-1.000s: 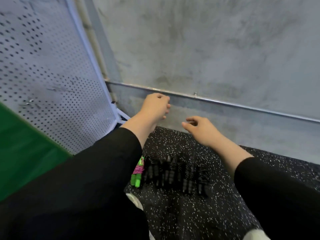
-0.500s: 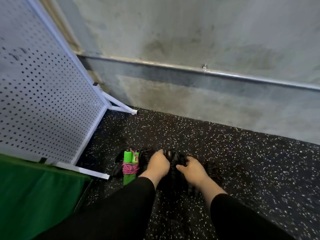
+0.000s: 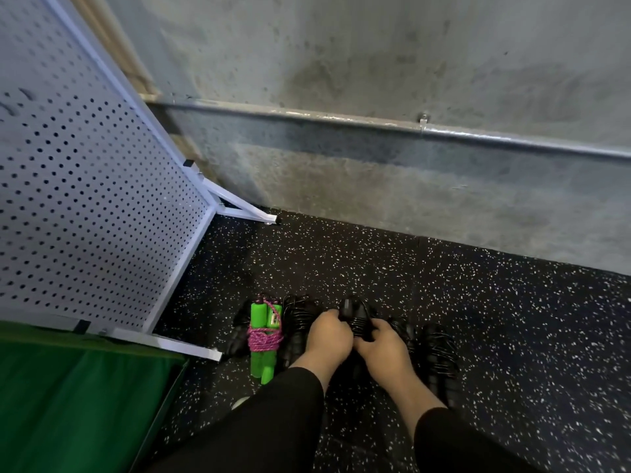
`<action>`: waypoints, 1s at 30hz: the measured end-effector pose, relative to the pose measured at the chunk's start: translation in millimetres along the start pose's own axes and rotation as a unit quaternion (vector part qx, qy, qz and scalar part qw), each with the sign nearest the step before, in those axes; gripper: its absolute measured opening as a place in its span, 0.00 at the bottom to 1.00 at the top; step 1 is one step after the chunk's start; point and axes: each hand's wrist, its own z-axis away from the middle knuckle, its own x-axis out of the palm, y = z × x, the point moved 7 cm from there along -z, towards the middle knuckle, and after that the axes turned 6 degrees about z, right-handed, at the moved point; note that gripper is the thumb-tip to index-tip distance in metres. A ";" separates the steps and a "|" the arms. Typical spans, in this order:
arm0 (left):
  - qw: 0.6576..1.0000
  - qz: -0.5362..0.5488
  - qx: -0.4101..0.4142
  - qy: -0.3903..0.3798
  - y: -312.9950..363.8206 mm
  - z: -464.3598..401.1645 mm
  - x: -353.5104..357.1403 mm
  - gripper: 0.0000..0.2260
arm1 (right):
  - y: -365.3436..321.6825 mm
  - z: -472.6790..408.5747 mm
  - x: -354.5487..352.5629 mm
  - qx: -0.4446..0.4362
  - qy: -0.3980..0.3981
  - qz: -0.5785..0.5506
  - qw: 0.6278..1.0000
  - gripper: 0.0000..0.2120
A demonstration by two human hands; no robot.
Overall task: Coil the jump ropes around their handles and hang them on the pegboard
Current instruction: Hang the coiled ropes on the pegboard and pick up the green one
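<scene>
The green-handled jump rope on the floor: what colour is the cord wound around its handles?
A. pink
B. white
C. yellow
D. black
A: the green-handled jump rope lies on the speckled floor, left of both hands, and the cord wrapped around the middle of its two handles is plainly pink.

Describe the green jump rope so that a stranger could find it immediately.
Start at the white pegboard on the left and follow its frame down to the speckled black floor. The green jump rope lies there, leftmost but one in a row of bundles. Its handles are bright green, bound with pink cord; the neighbours are all black.
</scene>
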 end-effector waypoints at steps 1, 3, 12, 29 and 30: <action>1.000 0.015 0.009 0.009 6.5 6.1 -5.6 0.16 | -2.4 2.6 -4.3 -0.004 0.008 -0.027 1.000 0.26; 0.999 0.030 0.031 0.030 20.2 17.7 -17.1 0.18 | -9.9 9.0 -15.9 -0.011 0.024 -0.085 0.996 0.29; 0.946 0.221 0.201 0.127 138.8 74.2 -105.3 0.26 | -143.0 80.2 -133.5 -0.174 0.101 -0.230 0.952 0.23; 0.776 0.403 0.470 0.120 241.3 351.3 -388.3 0.12 | -471.2 350.6 -172.3 -0.479 0.031 -0.217 0.850 0.18; 0.772 0.399 0.476 0.134 237.5 362.4 -403.0 0.12 | -485.3 364.2 -167.0 -0.493 0.028 -0.208 0.844 0.17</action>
